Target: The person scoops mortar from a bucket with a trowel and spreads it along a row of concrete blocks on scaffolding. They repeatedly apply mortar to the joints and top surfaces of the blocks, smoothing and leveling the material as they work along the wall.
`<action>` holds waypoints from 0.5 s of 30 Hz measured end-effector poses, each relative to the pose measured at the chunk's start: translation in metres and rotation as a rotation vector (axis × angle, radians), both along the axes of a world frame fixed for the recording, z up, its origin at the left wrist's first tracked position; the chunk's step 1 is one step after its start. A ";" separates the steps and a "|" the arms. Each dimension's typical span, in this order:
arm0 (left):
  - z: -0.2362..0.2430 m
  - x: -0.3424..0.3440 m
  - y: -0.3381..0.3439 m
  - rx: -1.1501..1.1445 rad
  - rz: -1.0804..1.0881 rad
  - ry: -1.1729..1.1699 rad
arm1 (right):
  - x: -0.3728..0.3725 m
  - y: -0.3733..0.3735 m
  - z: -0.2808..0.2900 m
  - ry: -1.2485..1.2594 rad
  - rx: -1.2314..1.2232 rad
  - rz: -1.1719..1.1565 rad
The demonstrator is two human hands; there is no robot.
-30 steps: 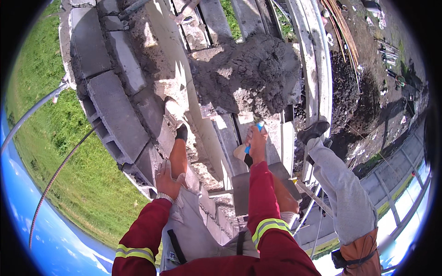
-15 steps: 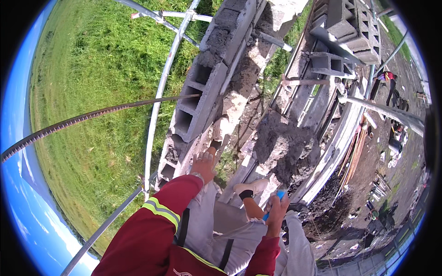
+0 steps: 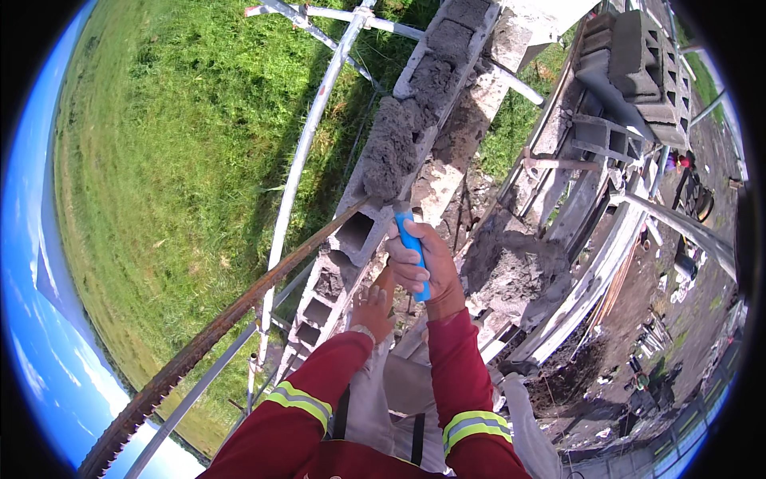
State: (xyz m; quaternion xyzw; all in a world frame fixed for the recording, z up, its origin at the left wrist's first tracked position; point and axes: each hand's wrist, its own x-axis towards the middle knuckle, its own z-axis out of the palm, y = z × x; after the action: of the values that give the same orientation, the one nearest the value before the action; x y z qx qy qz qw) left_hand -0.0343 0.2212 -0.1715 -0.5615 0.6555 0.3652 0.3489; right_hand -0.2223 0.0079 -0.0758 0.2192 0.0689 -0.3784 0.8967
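My right hand (image 3: 423,263) grips the blue handle (image 3: 412,247) of a trowel, held over the block wall. A thick lump of grey mortar (image 3: 388,148) sits at the blade's end on top of the hollow blocks (image 3: 359,259), covering most of the blade. My left hand (image 3: 373,311) is lower and to the left, fingers apart against my leg beside the wall; what it touches is partly hidden. A long rusty rebar (image 3: 271,279) slants from the lower left up to the blocks near the trowel.
Scaffold tubes (image 3: 307,140) run left of the wall above grass. A mortar heap (image 3: 515,271) lies on boards to the right, with stacked hollow blocks (image 3: 638,72) beyond. A grey-trousered leg (image 3: 527,431) of another person shows at lower right.
My view has swung along the wall. The trowel has moved from beside the boards up onto the wall top, where fresh mortar now lies. My left hand stays low.
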 end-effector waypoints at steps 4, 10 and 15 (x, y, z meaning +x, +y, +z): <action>0.008 -0.002 -0.001 -0.011 0.014 0.001 | 0.028 -0.015 -0.047 -0.433 0.075 -0.257; 0.005 -0.001 -0.005 0.000 0.007 -0.002 | 0.002 0.025 -0.017 -0.038 -0.107 -0.153; 0.002 0.001 -0.004 0.014 -0.025 0.028 | -0.087 -0.018 -0.018 1.828 -0.678 0.350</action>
State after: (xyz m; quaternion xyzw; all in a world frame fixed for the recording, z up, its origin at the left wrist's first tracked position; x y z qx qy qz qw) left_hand -0.0331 0.2167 -0.1698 -0.5456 0.6647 0.3734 0.3481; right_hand -0.3091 -0.0104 -0.0933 -0.4388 0.6537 -0.2640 0.5572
